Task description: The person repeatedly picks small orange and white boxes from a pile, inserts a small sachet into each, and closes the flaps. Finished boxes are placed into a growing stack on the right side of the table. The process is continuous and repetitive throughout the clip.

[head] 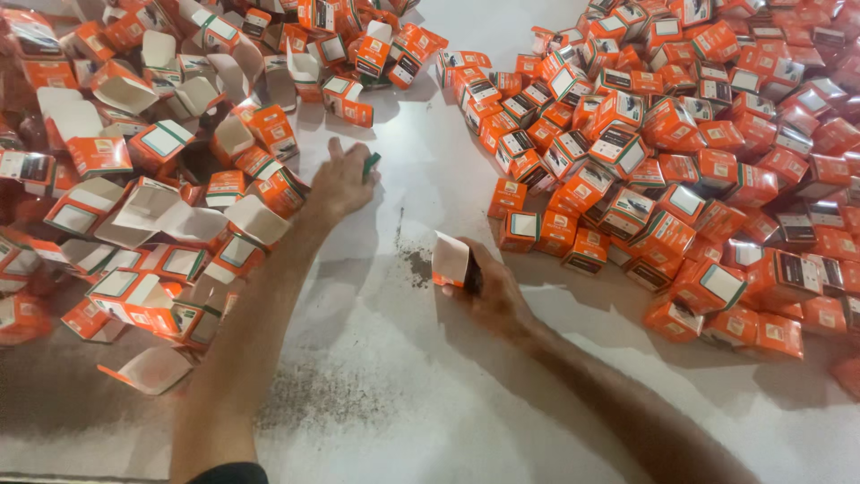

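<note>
My left hand [339, 184] reaches out over the white table [430, 394] beside the left pile, its fingers closed around a small dark green object [370, 165]. My right hand [488, 291] rests on the table near the middle and grips a small orange and white carton [451, 260], its open white flap turned up. A heap of open, empty orange cartons [152, 197] lies just left of my left hand. A heap of closed orange cartons [681, 152] lies right of my right hand.
More open cartons [296, 45] spread along the far edge. One flattened open carton [152, 369] lies apart at the near left. Dark grit marks the table [414, 265] between my hands and near my left forearm.
</note>
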